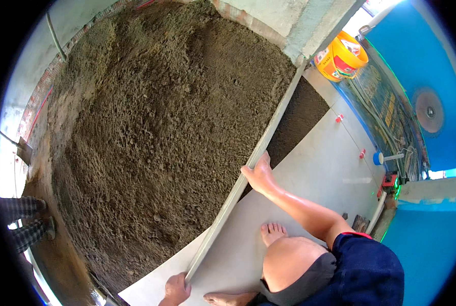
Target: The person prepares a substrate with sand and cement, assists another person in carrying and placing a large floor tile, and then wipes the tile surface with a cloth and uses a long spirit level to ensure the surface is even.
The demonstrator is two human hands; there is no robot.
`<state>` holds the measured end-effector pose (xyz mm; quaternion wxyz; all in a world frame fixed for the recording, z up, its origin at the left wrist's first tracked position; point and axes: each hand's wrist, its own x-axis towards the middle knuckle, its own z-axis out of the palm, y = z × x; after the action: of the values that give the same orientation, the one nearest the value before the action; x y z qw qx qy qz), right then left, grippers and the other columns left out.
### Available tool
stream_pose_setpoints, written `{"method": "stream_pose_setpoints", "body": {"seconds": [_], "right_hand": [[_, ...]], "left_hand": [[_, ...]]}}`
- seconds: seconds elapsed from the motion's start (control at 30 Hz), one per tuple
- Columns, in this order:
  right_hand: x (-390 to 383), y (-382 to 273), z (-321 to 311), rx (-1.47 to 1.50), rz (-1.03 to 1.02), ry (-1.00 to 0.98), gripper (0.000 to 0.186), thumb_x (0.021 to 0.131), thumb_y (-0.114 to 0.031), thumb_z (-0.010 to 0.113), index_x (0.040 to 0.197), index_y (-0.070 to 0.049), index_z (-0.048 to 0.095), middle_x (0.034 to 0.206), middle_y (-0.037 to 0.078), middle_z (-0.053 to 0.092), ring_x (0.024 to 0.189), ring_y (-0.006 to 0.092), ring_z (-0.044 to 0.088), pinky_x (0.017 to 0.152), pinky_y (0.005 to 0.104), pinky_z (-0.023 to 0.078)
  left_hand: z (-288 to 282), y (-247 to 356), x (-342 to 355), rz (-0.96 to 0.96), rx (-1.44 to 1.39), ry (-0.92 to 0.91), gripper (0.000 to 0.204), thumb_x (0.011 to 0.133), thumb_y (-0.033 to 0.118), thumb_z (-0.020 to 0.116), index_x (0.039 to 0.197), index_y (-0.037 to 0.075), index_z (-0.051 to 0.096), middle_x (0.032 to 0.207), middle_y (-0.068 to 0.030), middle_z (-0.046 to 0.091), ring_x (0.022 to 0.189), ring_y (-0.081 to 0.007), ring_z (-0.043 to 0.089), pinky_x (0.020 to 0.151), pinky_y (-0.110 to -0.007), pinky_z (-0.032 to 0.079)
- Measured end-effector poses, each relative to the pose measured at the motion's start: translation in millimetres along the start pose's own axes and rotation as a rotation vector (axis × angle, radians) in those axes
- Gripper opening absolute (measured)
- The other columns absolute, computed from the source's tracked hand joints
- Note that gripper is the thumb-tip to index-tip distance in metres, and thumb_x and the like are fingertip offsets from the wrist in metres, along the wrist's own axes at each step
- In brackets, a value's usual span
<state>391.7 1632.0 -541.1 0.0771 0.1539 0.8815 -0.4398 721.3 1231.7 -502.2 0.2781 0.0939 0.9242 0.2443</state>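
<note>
Straightedge (225,213) spans pale tile (309,171) and brown sandy mix (161,143), gripped by left hand (177,289) and right hand (258,172) well apart, apparently for steadiness.

On my feed I see a navy-blue short fabric sleeve (373,268) with red edging (359,234), charcoal-grey cloth shorts (312,278), bare left (177,289) and right hands (259,174), bare feet (274,234).

The left hand (178,288) and right hand (258,172) grip a long straightedge (228,205) beside pale floor tiles (330,158) and what looks like damp mortar (161,117).
</note>
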Motion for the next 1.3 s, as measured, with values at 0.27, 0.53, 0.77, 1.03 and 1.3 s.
{"method": "stream_pose_setpoints", "body": {"seconds": [0.27, 0.53, 0.77, 1.03, 1.3], "right_hand": [[2, 5, 9, -0.001, -0.023, 0.082, 0.093, 0.081, -0.026, 0.068, 0.138, 0.022, 0.013, 0.133, 0.043, 0.036, 0.118, 0.0501, 0.051, 0.102, 0.0458, 0.043], [12, -45, 33, -0.135, -0.128, -0.138, 0.100, 0.088, -0.025, 0.067, 0.144, 0.017, -0.004, 0.132, 0.045, 0.028, 0.096, 0.0439, 0.064, 0.082, 0.0407, 0.058], [-4, -72, -15, 0.004, 0.026, -0.236, 0.097, 0.087, -0.025, 0.068, 0.144, 0.017, 0.002, 0.132, 0.040, 0.033, 0.098, 0.0404, 0.063, 0.087, 0.0417, 0.056], [5, -17, -19, -0.164, 0.040, -0.063, 0.101, 0.080, -0.025, 0.068, 0.142, 0.022, 0.003, 0.138, 0.044, 0.029, 0.118, 0.0505, 0.051, 0.101, 0.0447, 0.046], [46, -47, -19, -0.259, 0.038, -0.085, 0.102, 0.081, -0.024, 0.070, 0.142, 0.021, 0.002, 0.138, 0.044, 0.030, 0.112, 0.0494, 0.057, 0.093, 0.0440, 0.052]], "left_hand": [[14, 7, 7, 0.091, -0.008, 0.226, 0.030, 0.085, 0.009, 0.062, 0.112, -0.005, 0.058, 0.094, -0.0259, 0.061, 0.086, -0.0446, 0.059, 0.077, -0.051, 0.050], [42, 13, -29, -0.196, -0.050, 0.074, 0.036, 0.091, 0.013, 0.057, 0.120, -0.007, 0.052, 0.103, -0.0283, 0.060, 0.091, -0.0448, 0.060, 0.082, -0.050, 0.050], [44, 34, -27, -0.161, -0.159, 0.054, 0.038, 0.093, 0.016, 0.054, 0.124, -0.007, 0.053, 0.111, -0.0306, 0.059, 0.098, -0.0463, 0.059, 0.089, -0.052, 0.049], [47, 42, -9, -0.187, -0.241, -0.114, 0.031, 0.089, 0.018, 0.059, 0.110, -0.004, 0.057, 0.096, -0.0259, 0.061, 0.084, -0.0437, 0.061, 0.076, -0.051, 0.051], [50, 44, 18, -0.133, -0.345, -0.005, 0.027, 0.090, 0.025, 0.063, 0.093, -0.001, 0.057, 0.074, -0.0205, 0.058, 0.063, -0.0377, 0.056, 0.061, -0.047, 0.048]]}}
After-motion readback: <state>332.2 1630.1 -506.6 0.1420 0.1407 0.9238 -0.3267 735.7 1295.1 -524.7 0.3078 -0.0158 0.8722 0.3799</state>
